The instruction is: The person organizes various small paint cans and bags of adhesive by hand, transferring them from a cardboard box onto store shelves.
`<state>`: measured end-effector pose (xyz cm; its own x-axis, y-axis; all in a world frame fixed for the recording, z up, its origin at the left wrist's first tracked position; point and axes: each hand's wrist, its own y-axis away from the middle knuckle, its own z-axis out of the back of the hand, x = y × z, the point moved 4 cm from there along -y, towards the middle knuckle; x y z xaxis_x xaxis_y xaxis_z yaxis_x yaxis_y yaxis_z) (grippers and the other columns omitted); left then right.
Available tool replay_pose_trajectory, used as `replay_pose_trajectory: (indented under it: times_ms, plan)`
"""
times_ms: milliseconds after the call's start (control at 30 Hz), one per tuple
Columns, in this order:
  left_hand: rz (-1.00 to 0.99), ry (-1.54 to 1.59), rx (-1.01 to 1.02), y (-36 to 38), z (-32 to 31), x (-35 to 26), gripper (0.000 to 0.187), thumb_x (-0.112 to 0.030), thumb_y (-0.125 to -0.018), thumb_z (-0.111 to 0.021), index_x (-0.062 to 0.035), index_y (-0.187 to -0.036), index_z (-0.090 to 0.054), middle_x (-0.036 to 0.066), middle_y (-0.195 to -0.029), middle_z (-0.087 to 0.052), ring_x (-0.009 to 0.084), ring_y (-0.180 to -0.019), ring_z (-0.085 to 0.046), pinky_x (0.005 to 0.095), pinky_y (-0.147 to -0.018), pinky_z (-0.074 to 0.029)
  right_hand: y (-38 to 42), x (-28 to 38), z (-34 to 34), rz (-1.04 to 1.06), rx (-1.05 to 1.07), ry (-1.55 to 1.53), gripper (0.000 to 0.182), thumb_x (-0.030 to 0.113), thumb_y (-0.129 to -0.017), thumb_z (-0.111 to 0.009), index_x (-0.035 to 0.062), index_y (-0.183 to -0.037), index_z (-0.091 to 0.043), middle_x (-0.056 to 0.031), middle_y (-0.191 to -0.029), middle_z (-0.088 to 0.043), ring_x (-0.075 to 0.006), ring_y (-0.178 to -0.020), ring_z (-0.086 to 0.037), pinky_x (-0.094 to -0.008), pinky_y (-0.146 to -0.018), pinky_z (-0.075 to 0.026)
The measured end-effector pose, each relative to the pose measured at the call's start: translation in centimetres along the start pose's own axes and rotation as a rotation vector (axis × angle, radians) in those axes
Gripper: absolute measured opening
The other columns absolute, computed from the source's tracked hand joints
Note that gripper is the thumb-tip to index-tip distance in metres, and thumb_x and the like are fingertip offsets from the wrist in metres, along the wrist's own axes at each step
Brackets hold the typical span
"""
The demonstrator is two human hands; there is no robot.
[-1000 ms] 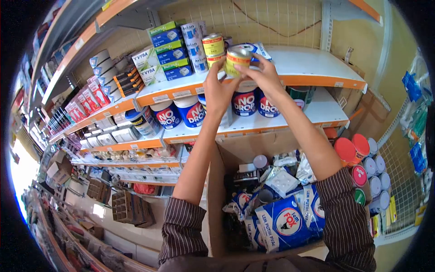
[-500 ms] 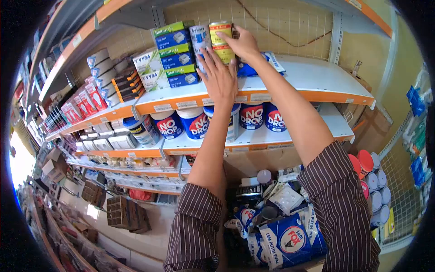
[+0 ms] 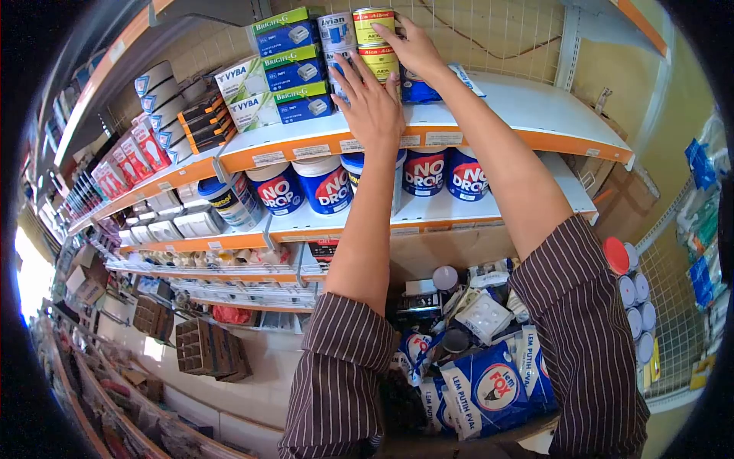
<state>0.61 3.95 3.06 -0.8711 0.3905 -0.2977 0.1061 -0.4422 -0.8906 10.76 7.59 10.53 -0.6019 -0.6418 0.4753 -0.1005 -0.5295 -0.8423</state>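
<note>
Two yellow-and-red cans stand stacked on the upper shelf, and my right hand (image 3: 417, 52) curls round the right side of the top yellow can (image 3: 371, 21), thumb on its front. My left hand (image 3: 371, 103) lies against the front of the stacks with fingers stretched out. It partly covers the lower yellow can (image 3: 380, 58) and the lower Avian can. Directly left of the yellow cans rises the upper Avian can (image 3: 334, 32). A blue packet (image 3: 419, 90) lies right of the stacks, partly behind my right forearm.
Bright-G boxes (image 3: 302, 73) and VYBA boxes (image 3: 252, 107) are stacked to the left. Below, NO DROP tubs (image 3: 329, 187) line the lower shelf (image 3: 298, 224). Under it, a heap of goods includes Lem Fox glue bags (image 3: 493, 386). Lidded tubs (image 3: 638, 306) are piled at the right.
The view has shifted slightly, so the shelves sit a little higher and the boxes look nearer. Both hands stay at the can stacks, the right thumb still on the top yellow can.
</note>
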Motion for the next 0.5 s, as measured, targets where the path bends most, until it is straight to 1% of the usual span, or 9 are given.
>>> replay_pose_trajectory:
  times_ms: [67,100,167,267,367,467,500]
  plan:
    - [0.016,-0.004,-0.01,0.1,0.0,0.0,0.064,-0.042,-0.089,-0.036,-0.0017,-0.135,-0.019,0.018,-0.141,-0.015,0.0338,-0.13,-0.016,0.0501,-0.097,-0.028,0.7,0.7,0.1,0.027,-0.031,0.046,0.07,0.049,-0.075,-0.059,-0.0014,-0.121,-0.042,-0.0228,-0.11,-0.054,-0.0334,-0.101,-0.054,-0.0394,-0.087,-0.041]
    - [0.024,-0.005,-0.015,0.1,0.0,0.0,0.064,-0.041,-0.089,-0.038,-0.0026,-0.136,-0.02,0.016,-0.142,-0.015,0.0322,-0.13,-0.017,0.049,-0.098,-0.028,0.9,0.6,0.0,0.024,-0.02,0.025,0.071,0.048,-0.075,-0.059,-0.002,-0.122,-0.04,-0.0222,-0.11,-0.054,-0.0306,-0.099,-0.055,-0.0368,-0.085,-0.042]
    - [0.022,-0.013,-0.019,0.1,0.0,0.0,0.064,-0.041,-0.088,-0.038,-0.0026,-0.136,-0.019,0.016,-0.142,-0.015,0.032,-0.13,-0.017,0.0487,-0.098,-0.028,1.5,0.3,-0.2,0.02,0.001,-0.013,0.074,0.047,-0.076,-0.06,-0.003,-0.125,-0.036,-0.0211,-0.109,-0.055,-0.0251,-0.097,-0.057,-0.0318,-0.082,-0.044]
    - [0.019,-0.017,-0.028,0.2,0.0,0.1,0.065,-0.042,-0.088,-0.039,-0.0025,-0.136,-0.019,0.016,-0.142,-0.015,0.0317,-0.13,-0.017,0.0483,-0.098,-0.028,2.3,-0.5,-0.1,0.021,-0.061,0.169,0.077,0.046,-0.075,-0.061,-0.0034,-0.127,-0.032,-0.0217,-0.11,-0.054,-0.0257,-0.099,-0.056,-0.0324,-0.083,-0.044]
    - [0.015,-0.032,-0.026,0.2,0.3,0.1,0.067,-0.041,-0.086,-0.043,-0.0023,-0.136,-0.019,0.016,-0.142,-0.015,0.0315,-0.13,-0.017,0.0479,-0.097,-0.029,3.5,-1.4,-0.4,0.015,-0.078,0.184,0.075,0.04,-0.077,-0.063,-0.0048,-0.127,-0.03,-0.0216,-0.11,-0.054,-0.0263,-0.098,-0.056,-0.0328,-0.084,-0.044]
    - [0.007,-0.063,-0.029,0.1,0.1,0.1,0.07,-0.039,-0.083,-0.047,-0.0019,-0.136,-0.019,0.017,-0.142,-0.014,0.0316,-0.13,-0.018,0.0478,-0.097,-0.03,5.1,-1.5,-0.3,-0.003,0.009,0.119,0.072,0.033,-0.078,-0.063,-0.0057,-0.128,-0.029,-0.0216,-0.109,-0.054,-0.0265,-0.098,-0.057,-0.0323,-0.083,-0.045]
    - [0.004,-0.077,-0.034,0.1,0.0,0.1,0.071,-0.038,-0.083,-0.048,-0.0018,-0.136,-0.019,0.017,-0.142,-0.014,0.0317,-0.13,-0.018,0.0478,-0.097,-0.031,5.8,-1.4,-0.3,-0.038,0.028,0.06,0.07,0.029,-0.078,-0.064,-0.0057,-0.128,-0.029,-0.0209,-0.108,-0.055,-0.025,-0.097,-0.058,-0.0316,-0.081,-0.046]
